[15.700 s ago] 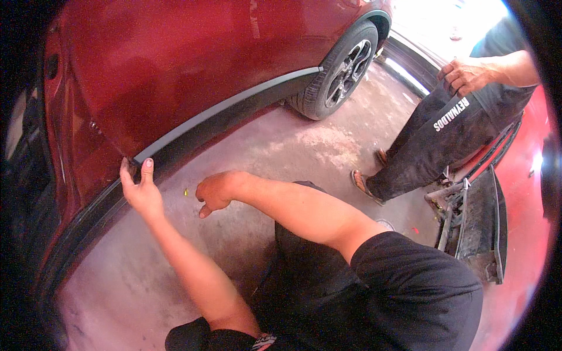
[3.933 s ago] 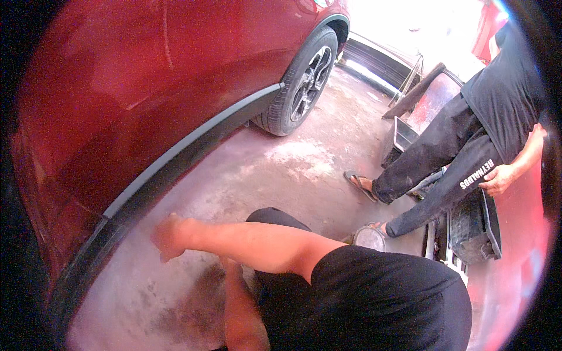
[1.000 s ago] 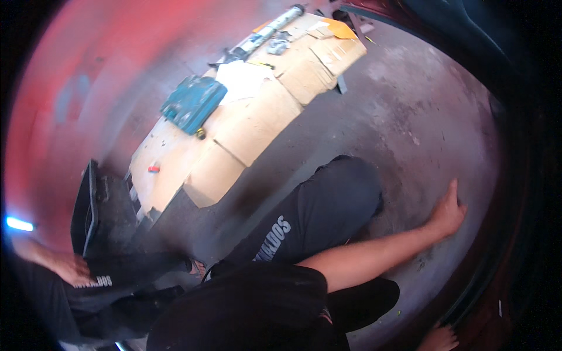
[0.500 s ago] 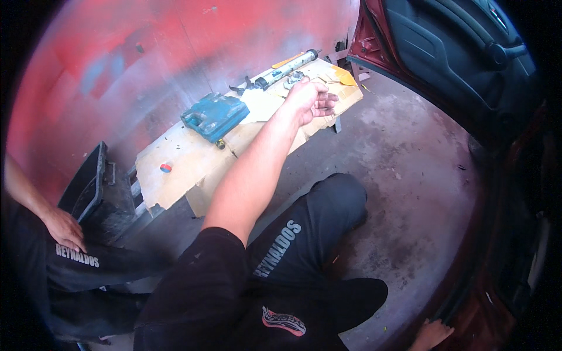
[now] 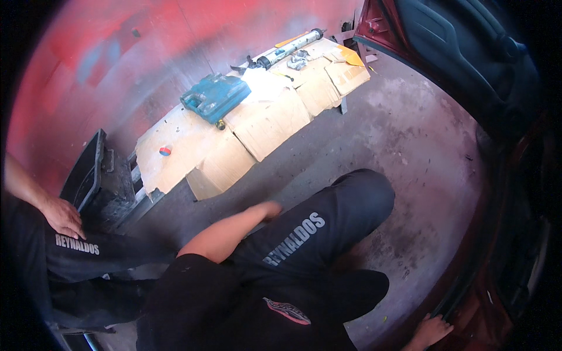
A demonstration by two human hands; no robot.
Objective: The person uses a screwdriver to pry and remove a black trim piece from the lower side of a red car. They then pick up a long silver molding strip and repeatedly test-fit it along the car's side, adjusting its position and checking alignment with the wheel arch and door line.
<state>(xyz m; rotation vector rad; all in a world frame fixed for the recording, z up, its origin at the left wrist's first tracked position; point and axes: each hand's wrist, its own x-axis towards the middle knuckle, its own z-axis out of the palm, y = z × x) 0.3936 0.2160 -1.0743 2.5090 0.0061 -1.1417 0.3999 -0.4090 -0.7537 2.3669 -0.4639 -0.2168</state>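
Note:
My left hand (image 5: 269, 210) is beside my raised left thigh, smeared by motion, its fingers partly hidden. Nothing shows in it. Down at the lower right, my right hand (image 5: 432, 332) has its fingers curled over the edge of the dark red car's door sill (image 5: 468, 319). In front of me, cardboard (image 5: 266, 126) covers a low bench. On it lie a teal plastic tool case (image 5: 215, 96), a caulking gun (image 5: 291, 49), white paper (image 5: 264, 86), a crumpled grey item (image 5: 298, 59) and a small red-and-blue round piece (image 5: 165, 151).
To the right, an open car door (image 5: 451, 47) hangs over the stained floor (image 5: 415, 146). At the left, another person's hand (image 5: 63, 219) rests on their thigh, near a black open bin or case (image 5: 93, 175). A red paint-smeared wall (image 5: 152, 52) rises behind the bench.
My left hand has come back from over the far part of the bench to beside my thigh. My right hand stays on the sill. The things on the bench look unmoved.

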